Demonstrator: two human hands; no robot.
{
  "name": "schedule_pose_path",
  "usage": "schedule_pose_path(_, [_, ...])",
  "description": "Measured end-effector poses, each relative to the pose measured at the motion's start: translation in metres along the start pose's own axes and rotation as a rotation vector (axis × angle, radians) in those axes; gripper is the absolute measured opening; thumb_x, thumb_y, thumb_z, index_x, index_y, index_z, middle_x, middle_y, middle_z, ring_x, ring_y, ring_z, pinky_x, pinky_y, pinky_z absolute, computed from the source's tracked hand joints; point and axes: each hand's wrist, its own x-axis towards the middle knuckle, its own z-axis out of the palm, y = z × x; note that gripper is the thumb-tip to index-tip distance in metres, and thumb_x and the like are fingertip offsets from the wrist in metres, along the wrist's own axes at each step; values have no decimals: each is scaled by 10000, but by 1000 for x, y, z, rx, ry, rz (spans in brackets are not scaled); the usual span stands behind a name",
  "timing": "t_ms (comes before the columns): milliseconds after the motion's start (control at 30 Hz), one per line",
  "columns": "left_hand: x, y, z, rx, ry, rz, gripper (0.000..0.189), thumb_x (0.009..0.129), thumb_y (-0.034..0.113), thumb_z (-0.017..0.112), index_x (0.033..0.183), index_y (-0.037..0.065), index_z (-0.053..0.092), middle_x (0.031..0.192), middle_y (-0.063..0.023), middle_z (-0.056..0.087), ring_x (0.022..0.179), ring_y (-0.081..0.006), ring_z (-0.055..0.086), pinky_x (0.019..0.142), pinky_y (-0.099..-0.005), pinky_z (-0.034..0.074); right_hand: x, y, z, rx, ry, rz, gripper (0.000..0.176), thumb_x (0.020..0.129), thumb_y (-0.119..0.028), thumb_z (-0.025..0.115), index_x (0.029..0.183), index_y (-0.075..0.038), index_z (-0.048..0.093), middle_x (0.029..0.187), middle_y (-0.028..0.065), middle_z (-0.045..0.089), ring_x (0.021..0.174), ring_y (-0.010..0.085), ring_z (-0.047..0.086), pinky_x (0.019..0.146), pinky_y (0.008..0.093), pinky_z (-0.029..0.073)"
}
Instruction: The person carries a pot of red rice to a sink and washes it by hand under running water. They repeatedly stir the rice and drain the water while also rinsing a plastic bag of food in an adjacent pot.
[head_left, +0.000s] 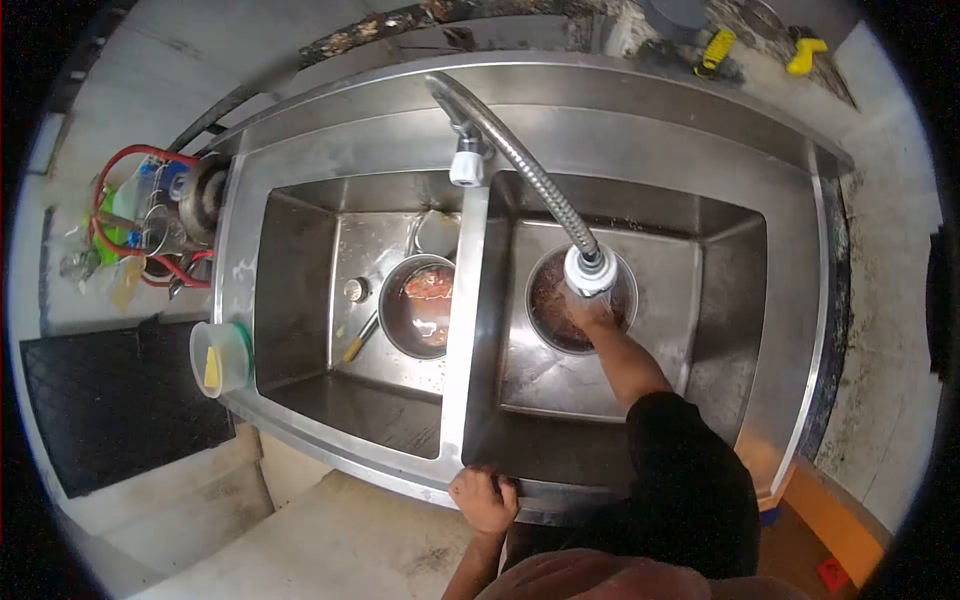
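My left hand (485,500) rests at the front rim of the steel sink (453,400), its fingers curled over the edge below the divider. In the right basin, my right hand (590,308) reaches into a round metal pot (545,325) of dark reddish contents, directly below the white spray head (590,272). The spray head and the contents hide its fingers. A second metal pot (398,335), in the left basin, has reddish pieces in liquid (430,290).
A flexible metal hose (530,170) arches over the right basin. A yellow-handled tool (360,340) and a drain piece (355,290) lie in the left basin. A plastic tub (232,358) stands on the left rim. Crowded utensils (150,220) are beyond it.
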Motion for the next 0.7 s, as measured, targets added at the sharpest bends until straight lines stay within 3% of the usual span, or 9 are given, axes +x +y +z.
schedule_pose_path(33, [1,1,0,5,1,-6,292,797,181,660,1067,78,620,999,-122,605,972,-340,573,895,-469,367,8,6,1,-431,122,-366,196,851,-242,703,965,-106,620,998,133,671,943,370,610,937,495,464])
schedule_pose_path(100, [0,2,0,1,-11,-18,303,803,182,662,1083,77,617,1006,-124,605,979,-342,573,893,-468,366,12,2,-12,-623,-258,-203,510,969,-461,562,1392,-177,555,1440,159,549,1256,396,571,1078,489,461])
schedule_pose_path(133, [0,2,-1,-30,-16,-23,332,804,178,670,1110,65,608,1026,-131,611,1003,-350,575,914,-479,368,21,14,4,-536,-180,-32,484,965,-454,563,1354,-165,579,1354,147,622,1210,371,611,1019,480,504])
schedule_pose_path(367, [71,-2,-21,-212,100,208,566,780,170,733,1266,-42,531,1250,-256,548,1169,-434,518,1047,-545,355,-6,4,-20,-517,-129,107,375,963,-359,568,1246,-128,654,1206,222,674,1146,429,633,990,499,519])
schedule_pose_path(400, [101,3,-24,-166,130,156,633,781,195,745,1307,-49,494,1297,-281,507,1198,-456,499,1058,-552,357,-5,-5,-23,-510,-119,113,359,963,-343,569,1228,-122,666,1182,235,682,1136,438,636,985,502,522])
schedule_pose_path(467, [156,6,-22,-96,121,80,774,783,248,769,1388,-62,398,1378,-326,431,1264,-499,451,1087,-559,361,-2,11,-26,-546,-262,213,529,954,-371,534,1377,-54,556,1428,250,535,1275,440,554,1054,506,482])
schedule_pose_path(567, [202,3,-1,-19,63,15,857,803,287,773,1438,-54,310,1426,-352,392,1296,-521,448,1075,-551,406,-19,-28,-40,-514,-84,150,354,955,-288,573,1246,-102,651,1197,228,680,1120,437,648,951,510,545])
schedule_pose_path(633, [220,9,-2,21,26,-53,864,820,297,766,1450,-41,280,1440,-358,386,1290,-522,473,1045,-544,450,-19,-43,-37,-570,-11,19,385,951,-313,583,1257,-86,638,1222,227,670,1145,432,634,976,502,530])
schedule_pose_path(700, [226,11,-11,-130,-316,-377,791,859,301,738,1436,6,283,1349,-355,505,1135,-503,609,946,-562,519,-21,-41,-37,-628,25,-84,419,947,-338,593,1267,-70,625,1246,226,659,1170,427,621,1000,494,515])
